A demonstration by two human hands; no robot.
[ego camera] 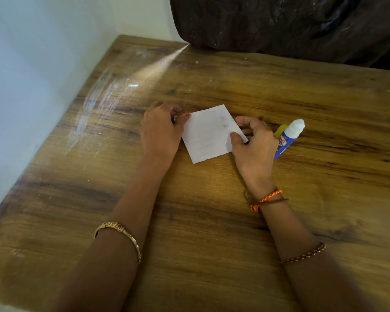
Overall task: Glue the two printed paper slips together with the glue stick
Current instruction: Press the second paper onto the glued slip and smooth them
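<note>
Fingers of the left hand (160, 131) pinch the white square paper slip's (208, 135) left edge; the right hand (253, 146) pinches its right corner, just beside the blue white-capped glue stick (289, 137) on the brown wooden table (212, 221).

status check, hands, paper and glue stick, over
Left hand pinches paper at its left corner, right hand pinches its right edge. Glue stick lies on table behind right hand. Nothing blocking.

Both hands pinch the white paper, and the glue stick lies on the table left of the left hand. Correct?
Not quite. The head view shows the glue stick lying on the table to the right of the right hand, not beside the left hand. Both hands do pinch the white paper.
</note>
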